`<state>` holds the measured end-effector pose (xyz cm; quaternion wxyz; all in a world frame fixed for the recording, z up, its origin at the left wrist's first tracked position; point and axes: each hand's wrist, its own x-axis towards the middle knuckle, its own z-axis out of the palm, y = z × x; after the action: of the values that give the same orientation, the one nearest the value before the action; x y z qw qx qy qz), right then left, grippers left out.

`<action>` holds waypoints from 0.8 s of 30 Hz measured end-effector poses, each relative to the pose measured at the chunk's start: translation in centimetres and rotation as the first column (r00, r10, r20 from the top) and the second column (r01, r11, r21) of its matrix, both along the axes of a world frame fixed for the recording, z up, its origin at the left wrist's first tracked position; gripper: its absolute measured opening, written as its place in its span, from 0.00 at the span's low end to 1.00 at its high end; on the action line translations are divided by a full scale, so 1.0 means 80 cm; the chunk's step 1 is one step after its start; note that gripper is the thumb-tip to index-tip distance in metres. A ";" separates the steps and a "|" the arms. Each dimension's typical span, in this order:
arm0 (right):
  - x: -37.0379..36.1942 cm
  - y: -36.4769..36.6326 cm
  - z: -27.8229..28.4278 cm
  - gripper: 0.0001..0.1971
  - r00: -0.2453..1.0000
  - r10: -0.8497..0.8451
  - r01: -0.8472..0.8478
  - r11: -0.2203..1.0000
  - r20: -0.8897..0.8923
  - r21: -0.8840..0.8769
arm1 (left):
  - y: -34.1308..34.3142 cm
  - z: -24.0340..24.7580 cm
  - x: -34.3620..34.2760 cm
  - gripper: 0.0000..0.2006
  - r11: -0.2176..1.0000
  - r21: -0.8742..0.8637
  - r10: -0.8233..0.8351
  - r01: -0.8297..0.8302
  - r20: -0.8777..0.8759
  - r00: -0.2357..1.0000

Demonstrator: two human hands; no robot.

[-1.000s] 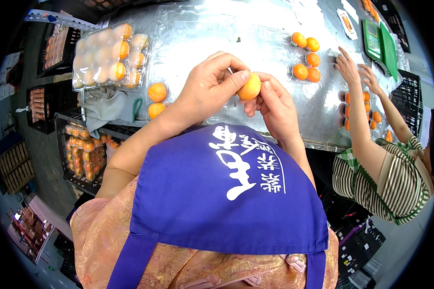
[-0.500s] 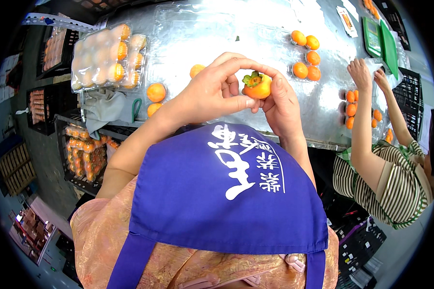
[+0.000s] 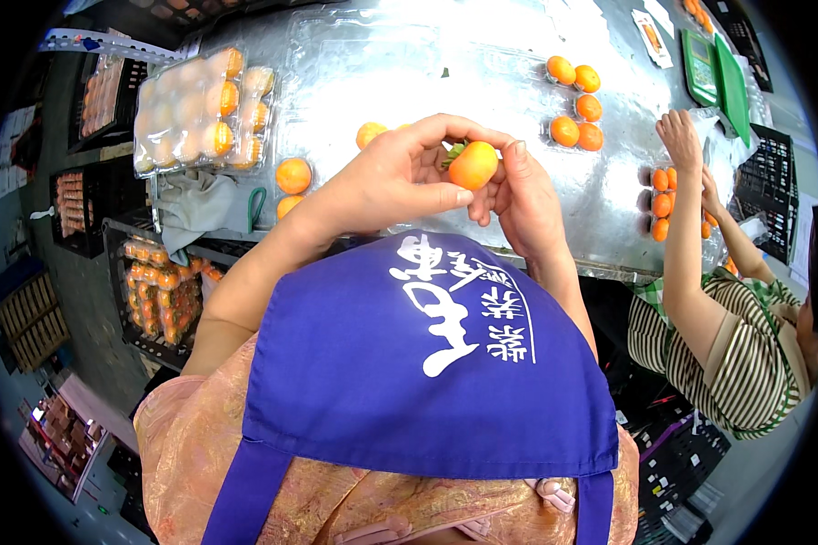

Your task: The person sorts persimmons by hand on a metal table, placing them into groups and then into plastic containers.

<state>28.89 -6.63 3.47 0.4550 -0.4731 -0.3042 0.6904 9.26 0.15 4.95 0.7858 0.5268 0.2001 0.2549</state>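
An orange persimmon (image 3: 473,166) with a green leafy calyx is held in front of my chest, above the table's near edge. My left hand (image 3: 398,173) grips it, thumb below and fingers curled around its far side; the calyx points left toward that palm. Close on the fruit's right side is my right hand (image 3: 529,200). Its thumb stands up a little apart from the persimmon, and its fingertips are just under the fruit. Beyond my left wrist, a partly hidden persimmon (image 3: 370,134) lies on the table, and two more persimmons (image 3: 293,176) are beside my left forearm.
Filled clear fruit trays (image 3: 186,113) are stacked at the left of the metal table (image 3: 509,182), by a grey cloth (image 3: 195,204). Several persimmons (image 3: 564,132) sit in a group at right. A co-worker's arms (image 3: 691,182) reach in near a green scale (image 3: 700,68).
The persimmon has turned so its calyx faces left instead of up, and it has moved slightly left. My right thumb has come off it. The co-worker's farther hand has dropped toward the fruit.
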 end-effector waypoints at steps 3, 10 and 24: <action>0.004 0.001 0.000 0.23 0.993 -0.060 0.053 0.996 0.098 0.076 | -0.001 -0.007 -0.002 0.27 0.994 -0.101 0.041 -0.034 0.066 0.997; 0.001 -0.004 0.017 0.24 0.904 -0.144 -0.054 0.897 0.404 0.439 | 0.002 -0.003 -0.005 0.23 0.988 -0.135 0.058 -0.072 -0.106 0.993; 0.000 0.000 0.019 0.24 0.998 0.034 -0.045 0.977 0.055 0.209 | 0.005 0.008 -0.004 0.22 0.979 0.188 0.158 -0.083 -0.428 0.890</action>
<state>28.88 -6.65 5.02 0.4807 -0.4335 -0.3965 0.6510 8.92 0.53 5.57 0.6563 0.6204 0.3833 0.1933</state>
